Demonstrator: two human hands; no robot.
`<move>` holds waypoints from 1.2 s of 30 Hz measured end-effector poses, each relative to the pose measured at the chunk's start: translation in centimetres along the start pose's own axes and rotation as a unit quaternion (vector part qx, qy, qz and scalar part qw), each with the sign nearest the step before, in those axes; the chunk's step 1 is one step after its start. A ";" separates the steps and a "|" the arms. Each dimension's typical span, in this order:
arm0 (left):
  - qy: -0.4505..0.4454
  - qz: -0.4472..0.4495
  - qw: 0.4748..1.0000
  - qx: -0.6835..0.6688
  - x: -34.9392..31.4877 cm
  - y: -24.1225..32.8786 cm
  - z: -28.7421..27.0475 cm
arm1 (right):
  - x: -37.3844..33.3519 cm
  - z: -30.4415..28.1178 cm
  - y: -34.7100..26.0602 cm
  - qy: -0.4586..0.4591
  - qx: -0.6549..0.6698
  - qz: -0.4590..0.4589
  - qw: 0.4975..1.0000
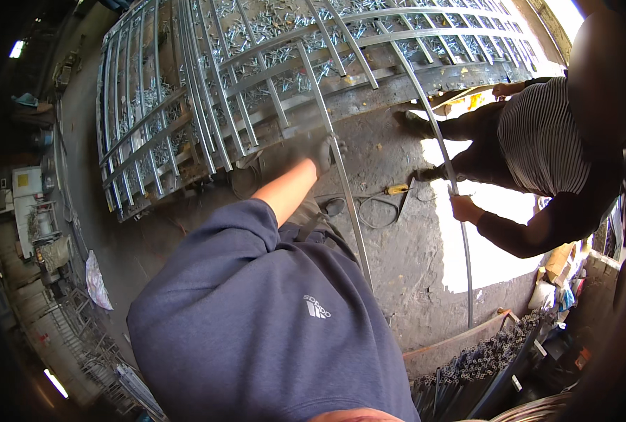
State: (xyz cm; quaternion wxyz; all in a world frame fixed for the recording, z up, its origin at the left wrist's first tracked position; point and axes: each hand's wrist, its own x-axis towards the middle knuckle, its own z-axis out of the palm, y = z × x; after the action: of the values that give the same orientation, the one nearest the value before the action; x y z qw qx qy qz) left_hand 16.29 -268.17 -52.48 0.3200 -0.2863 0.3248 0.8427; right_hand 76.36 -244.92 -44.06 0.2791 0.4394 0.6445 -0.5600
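My left hand point(325, 156), in a dark glove, is closed around a long square metal tube point(347, 197). The glove is slightly blurred. One end of the tube lies over the metal grille on the workbench; the other runs down beside my dark blue sweatshirt point(257, 316) and passes out of sight behind it. My right hand does not show. Under my left hand, at the bench edge, are the ends of further tubes. On the right, a co-worker in a striped top point(546, 133) has a hand on another long tube point(443, 151), which also reaches from the bench.
The workbench point(369, 98) bears welded tube frames point(207, 91) and many scattered short metal pieces point(285, 28). A yellow-handled tool point(397, 189) and a looped cable point(378, 212) lie on the floor. Bundled square tubes point(478, 359) stand at lower right; shelving and machines line the left.
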 end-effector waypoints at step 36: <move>0.135 0.008 0.987 0.089 2.5 4.4 1.2 | -4.7 -2.8 4.7 0.077 0.066 0.126 0.987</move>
State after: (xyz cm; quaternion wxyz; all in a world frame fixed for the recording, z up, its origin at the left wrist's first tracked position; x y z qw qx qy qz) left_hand 11.19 -269.01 -51.83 0.2910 -0.3655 0.4409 0.7664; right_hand 83.04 -243.44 -41.66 0.2671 0.5762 0.5652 -0.5265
